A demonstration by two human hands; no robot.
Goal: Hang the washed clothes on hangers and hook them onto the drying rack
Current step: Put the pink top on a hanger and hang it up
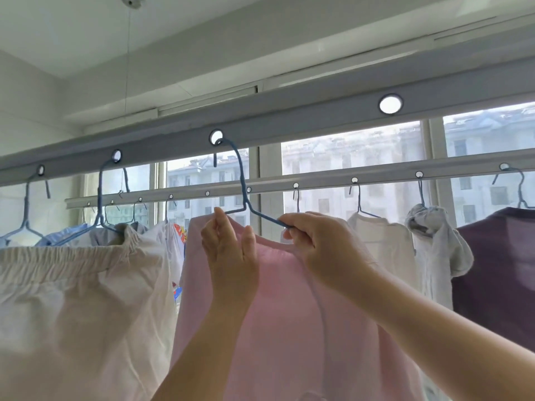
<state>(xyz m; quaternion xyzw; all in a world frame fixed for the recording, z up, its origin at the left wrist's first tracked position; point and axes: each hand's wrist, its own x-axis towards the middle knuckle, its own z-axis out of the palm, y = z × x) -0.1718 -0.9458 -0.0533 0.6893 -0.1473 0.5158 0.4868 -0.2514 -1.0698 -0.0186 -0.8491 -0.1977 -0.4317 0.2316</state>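
A pink garment [278, 308] hangs on a blue wire hanger [242, 180]. The hanger's hook sits in a round hole of the near grey rack bar [289, 117]. My left hand [231, 256] pinches the pink garment's top edge just below the hanger's neck. My right hand [321, 244] grips the hanger's right shoulder wire together with the pink cloth. A cream garment with an elastic waistband [78, 299] hangs to the left on another blue hanger [100, 198].
A second, farther rack bar [333, 180] carries several hung clothes: a white top [385, 241], a grey bundle [434, 241] and a dark purple shirt [498, 256]. An unused hole [390, 104] lies on the near bar to the right. Windows stand behind.
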